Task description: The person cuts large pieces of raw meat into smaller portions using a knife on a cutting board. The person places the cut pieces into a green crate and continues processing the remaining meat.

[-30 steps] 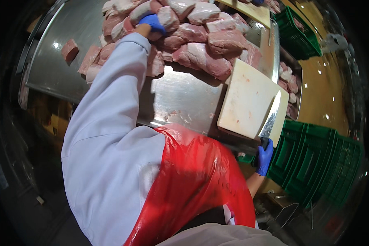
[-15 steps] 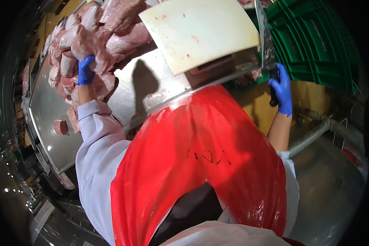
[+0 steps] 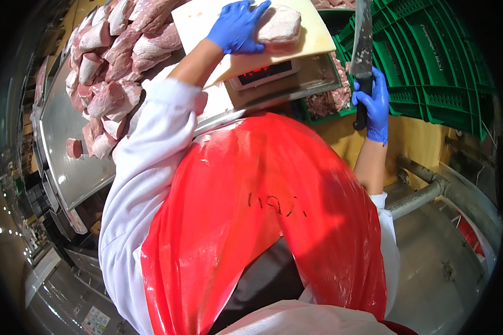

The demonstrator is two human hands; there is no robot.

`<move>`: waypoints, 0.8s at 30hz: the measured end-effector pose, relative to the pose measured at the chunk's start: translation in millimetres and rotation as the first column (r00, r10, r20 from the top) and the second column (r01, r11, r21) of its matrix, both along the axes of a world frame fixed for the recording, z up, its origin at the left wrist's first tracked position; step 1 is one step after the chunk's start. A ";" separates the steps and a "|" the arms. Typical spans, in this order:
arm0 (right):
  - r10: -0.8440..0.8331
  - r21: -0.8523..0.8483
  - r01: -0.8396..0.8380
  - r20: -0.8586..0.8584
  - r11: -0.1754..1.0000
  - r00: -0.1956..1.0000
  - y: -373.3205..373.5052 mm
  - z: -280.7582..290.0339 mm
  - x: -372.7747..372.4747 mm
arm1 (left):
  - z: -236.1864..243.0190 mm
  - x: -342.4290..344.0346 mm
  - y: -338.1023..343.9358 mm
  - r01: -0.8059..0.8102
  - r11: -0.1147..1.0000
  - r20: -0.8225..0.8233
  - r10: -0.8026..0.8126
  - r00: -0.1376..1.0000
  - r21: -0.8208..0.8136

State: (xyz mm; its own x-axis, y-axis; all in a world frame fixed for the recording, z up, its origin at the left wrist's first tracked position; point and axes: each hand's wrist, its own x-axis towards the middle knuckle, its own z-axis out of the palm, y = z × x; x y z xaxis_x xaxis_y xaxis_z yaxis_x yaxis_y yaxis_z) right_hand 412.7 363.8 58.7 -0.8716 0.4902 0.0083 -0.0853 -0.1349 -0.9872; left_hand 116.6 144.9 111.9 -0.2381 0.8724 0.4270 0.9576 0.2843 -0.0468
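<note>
My left hand (image 3: pixel 235 28), in a blue glove, holds a pale pink piece of meat (image 3: pixel 281 28) on the cream cutting board (image 3: pixel 193 23), fingers spread against its left side. My right hand (image 3: pixel 378 106), also gloved, grips the black handle of a large knife (image 3: pixel 362 43), its blade pointing up beside the board's right edge. Under the board is a scale (image 3: pixel 262 75) with a lit red display. A large pile of raw meat pieces (image 3: pixel 106 67) lies left of the board.
The steel table (image 3: pixel 72 167) carries a separate small meat chunk (image 3: pixel 73 147). A green crate with meat scraps (image 3: pixel 330 95) sits below the board's right side, beside several nested green crates (image 3: pixel 430 67). A metal rail (image 3: pixel 416 198) runs at lower right. A red apron (image 3: pixel 262 167) covers my front.
My left hand has moved from the pile up and right onto the board, bringing a piece of meat. My right hand still grips the knife, slightly further left than half a second ago.
</note>
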 end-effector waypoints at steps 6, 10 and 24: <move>-0.008 -0.095 0.007 -0.014 0.995 1.000 -4.5 -7.6 -9.3 | -77.4 -9.8 -87.2 -0.415 0.910 0.384 0.376 0.843 0.020; 0.057 -0.036 -0.055 0.067 0.998 0.996 -21.3 -1.2 -60.2 | -81.9 19.4 -88.9 -0.616 0.724 0.683 0.281 0.674 0.310; 0.243 0.943 -0.205 0.141 0.262 0.960 -117.8 -2.4 -188.6 | -103.4 45.1 -71.6 -0.744 0.601 0.891 0.112 0.441 0.292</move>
